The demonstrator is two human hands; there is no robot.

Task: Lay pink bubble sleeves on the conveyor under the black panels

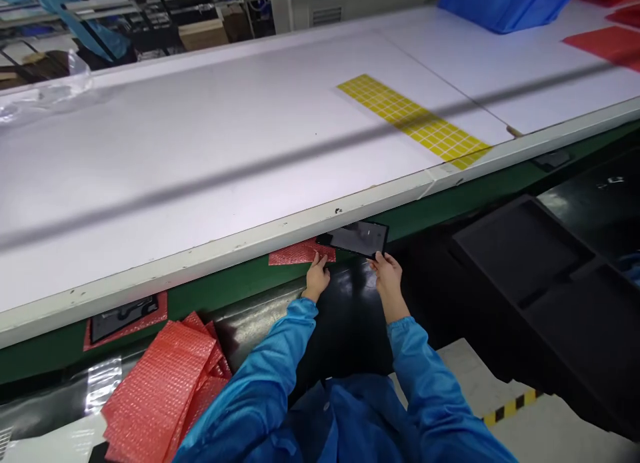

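My right hand (388, 279) pinches the lower right corner of a thin dark rectangular panel (357, 238), whose left end overlaps a red bubble-wrap sheet (295, 253). That sheet lies on the green strip (225, 283) below the white table's edge. My left hand (317, 277) is at the sheet's lower right edge, fingers apart, touching it or just over it. Another dark panel (123, 317) rests on red bubble wrap further left. A pile of red bubble-wrap pieces (160, 389) sits at the lower left.
The white table (200, 149) bears a yellow label sheet (415, 119), a blue bin (510, 3), red sheets (607, 46) and clear plastic (50, 99). Black trays (525, 249) stand at the right. A person's blue sleeve (95, 33) shows at the upper left.
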